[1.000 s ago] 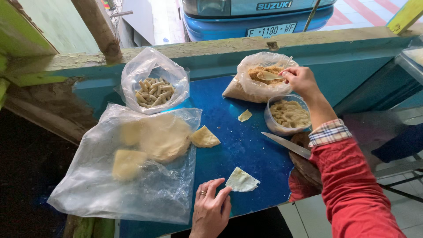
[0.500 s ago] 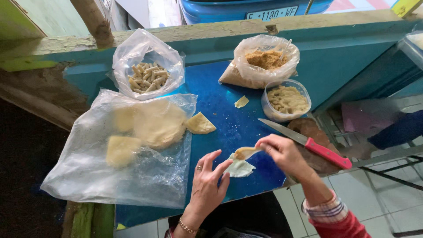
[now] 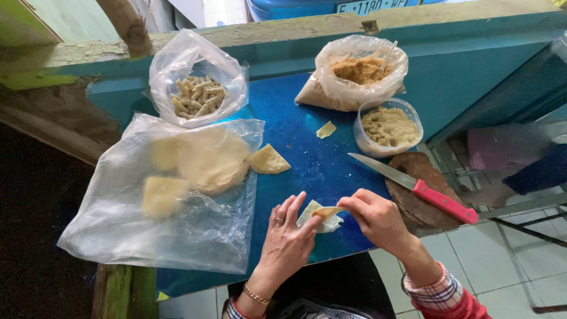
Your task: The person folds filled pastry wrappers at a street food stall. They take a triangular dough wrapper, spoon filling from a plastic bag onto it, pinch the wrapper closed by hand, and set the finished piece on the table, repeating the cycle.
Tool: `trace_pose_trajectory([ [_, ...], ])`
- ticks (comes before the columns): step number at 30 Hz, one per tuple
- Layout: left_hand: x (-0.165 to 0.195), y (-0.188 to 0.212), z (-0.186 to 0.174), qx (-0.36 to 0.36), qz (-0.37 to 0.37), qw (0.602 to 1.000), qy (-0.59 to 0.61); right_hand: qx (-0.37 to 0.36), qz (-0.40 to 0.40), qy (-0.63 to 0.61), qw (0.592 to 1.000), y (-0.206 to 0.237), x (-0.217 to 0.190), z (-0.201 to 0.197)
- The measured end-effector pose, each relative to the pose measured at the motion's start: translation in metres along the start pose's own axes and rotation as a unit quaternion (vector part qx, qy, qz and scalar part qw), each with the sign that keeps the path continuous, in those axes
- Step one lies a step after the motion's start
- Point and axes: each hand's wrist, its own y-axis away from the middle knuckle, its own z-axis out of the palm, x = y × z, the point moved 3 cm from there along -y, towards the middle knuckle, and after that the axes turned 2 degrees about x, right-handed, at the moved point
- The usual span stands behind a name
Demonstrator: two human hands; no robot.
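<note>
A thin pale wrapper sheet [image 3: 322, 217] with a bit of brown filling lies on the blue board [image 3: 307, 153]. My left hand [image 3: 287, 242] rests fingers-down on the wrapper's left edge, a ring on one finger. My right hand [image 3: 378, 220] pinches the wrapper's right corner and folds it over the filling. Both hands are at the board's near edge.
A large plastic bag of wrapper sheets [image 3: 177, 189] lies at the left, a loose triangle wrapper [image 3: 267, 160] beside it. A bag of rolled pieces [image 3: 198, 82], a bag of brown crumbs [image 3: 360, 71], a tub of filling [image 3: 388, 127] and a red-handled knife [image 3: 413, 188] sit behind and right.
My right hand came back from the crumb bag to the wrapper and now pinches it over filling. My left hand moved onto the wrapper's edge. The view has tilted down slightly.
</note>
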Motion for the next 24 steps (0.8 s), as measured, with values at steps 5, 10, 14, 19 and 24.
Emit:
trace_pose_trajectory([
  [5,-0.001,0.003,-0.002,0.006,0.002,1.0,0.02,0.005,-0.01,0.006,1.0,0.0,0.001,-0.003],
  [10,0.002,-0.001,-0.001,-0.009,0.008,1.0,0.001,0.012,-0.023,0.018,1.0,0.001,0.002,-0.006],
  [14,0.001,0.0,-0.003,0.003,0.011,1.0,0.026,0.016,-0.029,0.023,0.999,0.0,0.002,-0.005],
  [19,-0.005,0.005,-0.005,0.048,-0.016,0.997,0.055,0.015,-0.015,0.026,0.999,0.002,0.005,-0.005],
  [24,-0.004,0.005,0.0,0.045,-0.024,0.999,0.018,0.002,0.06,-0.041,0.997,0.003,0.015,-0.007],
])
